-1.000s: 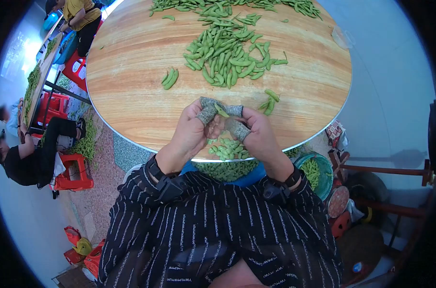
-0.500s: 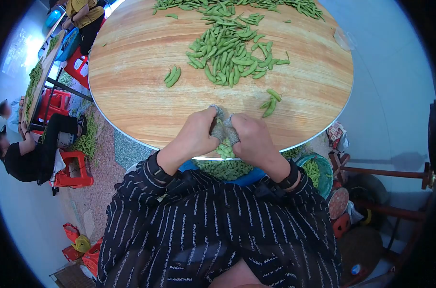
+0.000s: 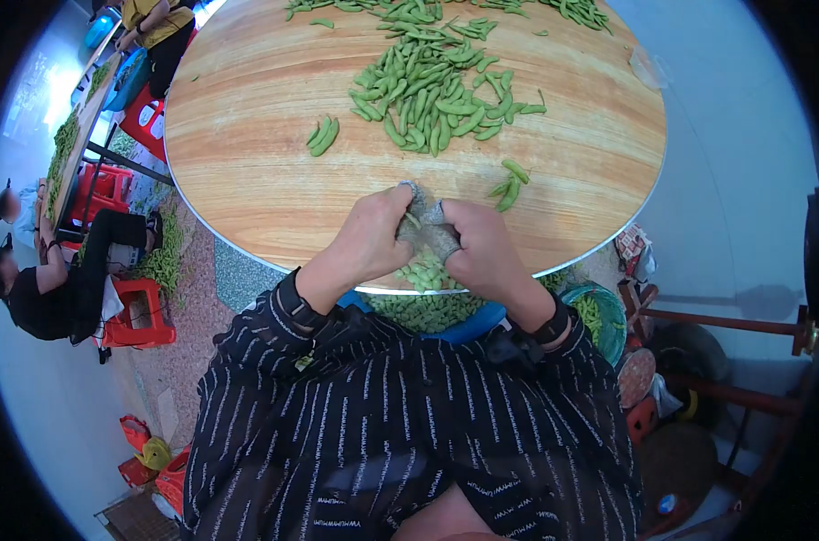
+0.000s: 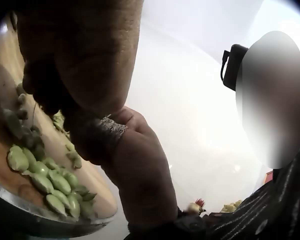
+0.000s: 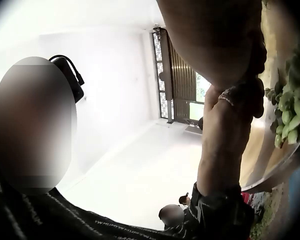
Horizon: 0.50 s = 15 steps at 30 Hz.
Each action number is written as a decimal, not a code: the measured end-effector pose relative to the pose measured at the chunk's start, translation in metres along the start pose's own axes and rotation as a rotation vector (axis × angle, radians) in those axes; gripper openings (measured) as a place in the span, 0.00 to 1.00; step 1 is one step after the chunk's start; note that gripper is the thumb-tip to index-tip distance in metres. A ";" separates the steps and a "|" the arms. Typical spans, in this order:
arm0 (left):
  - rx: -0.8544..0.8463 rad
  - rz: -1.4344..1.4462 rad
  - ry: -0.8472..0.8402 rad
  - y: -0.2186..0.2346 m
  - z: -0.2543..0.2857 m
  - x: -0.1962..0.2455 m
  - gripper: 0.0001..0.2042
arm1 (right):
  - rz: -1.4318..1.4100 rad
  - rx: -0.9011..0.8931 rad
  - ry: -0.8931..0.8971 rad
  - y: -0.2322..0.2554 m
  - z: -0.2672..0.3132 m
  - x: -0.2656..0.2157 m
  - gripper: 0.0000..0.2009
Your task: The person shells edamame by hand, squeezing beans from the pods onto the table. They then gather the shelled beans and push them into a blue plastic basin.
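Observation:
Above the near edge of the round wooden table (image 3: 256, 198), both hands work close together, with grey woven covers on thumbs and fingers. My left hand (image 3: 366, 236) pinches a green edamame pod (image 3: 413, 219), mostly hidden by the fingers. From the other side my right hand (image 3: 483, 248) meets it, its thumb and fingers curled in at the pod. Below the hands lies a small heap of shelled edamame beans (image 3: 427, 272), pale green and glossy; the left wrist view shows these beans (image 4: 55, 182) near the table rim.
A big pile of edamame pods (image 3: 427, 95) spreads across the table, with small pod groups at left (image 3: 323, 136) and right (image 3: 510, 186). Under the near edge sits a blue basin (image 3: 473, 323) of shelled beans. A green bucket (image 3: 611, 329) stands at right; people sit at another table leftward.
Both hands closed in together over the beans, then drew slightly up and apart at the fingertips. The pod, plainly visible earlier, is now mostly covered by fingers.

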State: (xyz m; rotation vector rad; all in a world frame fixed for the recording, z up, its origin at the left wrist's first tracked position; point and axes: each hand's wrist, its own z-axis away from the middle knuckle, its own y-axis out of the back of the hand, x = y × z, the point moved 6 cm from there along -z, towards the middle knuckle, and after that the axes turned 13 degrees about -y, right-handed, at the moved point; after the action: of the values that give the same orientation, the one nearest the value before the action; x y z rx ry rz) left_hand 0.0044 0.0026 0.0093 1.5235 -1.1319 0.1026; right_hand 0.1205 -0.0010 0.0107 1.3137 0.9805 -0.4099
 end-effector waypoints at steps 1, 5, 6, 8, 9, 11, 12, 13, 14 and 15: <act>-0.004 0.062 0.037 -0.001 0.002 -0.004 0.12 | -0.191 -0.146 -0.103 -0.004 -0.001 0.009 0.07; 0.107 0.399 0.143 -0.004 0.013 -0.021 0.14 | -0.618 -0.240 -0.285 0.000 -0.007 0.032 0.04; 0.107 0.398 0.141 0.002 0.012 -0.023 0.14 | -0.745 -0.292 -0.353 0.003 -0.007 0.036 0.05; 0.215 -0.099 -0.380 0.027 0.005 0.007 0.13 | -0.870 -0.344 -0.419 0.008 -0.006 0.043 0.06; 0.216 -0.100 -0.381 0.027 0.004 0.008 0.13 | -1.008 -0.383 -0.440 0.008 -0.006 0.046 0.05; 0.275 0.036 -0.182 0.027 0.006 -0.002 0.10 | -1.147 -0.427 -0.464 0.007 -0.005 0.048 0.04; 0.275 0.036 -0.179 0.027 0.005 0.001 0.10 | -1.130 -0.385 -0.446 0.011 -0.006 0.047 0.06; 0.225 0.023 -0.138 0.024 0.003 0.002 0.10 | -1.112 -0.341 -0.428 0.016 -0.006 0.047 0.09; 0.174 0.010 -0.098 0.021 0.002 0.001 0.10 | -1.113 -0.341 -0.428 0.023 -0.006 0.049 0.09; 0.173 0.009 -0.100 0.020 0.002 0.002 0.10 | -0.911 -0.203 -0.395 0.040 -0.008 0.055 0.09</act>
State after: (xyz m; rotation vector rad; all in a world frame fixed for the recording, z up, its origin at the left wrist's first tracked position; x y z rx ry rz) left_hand -0.0088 0.0028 0.0245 1.6924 -1.2352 0.1348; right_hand 0.1779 0.0311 -0.0079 0.5017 1.1977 -1.1772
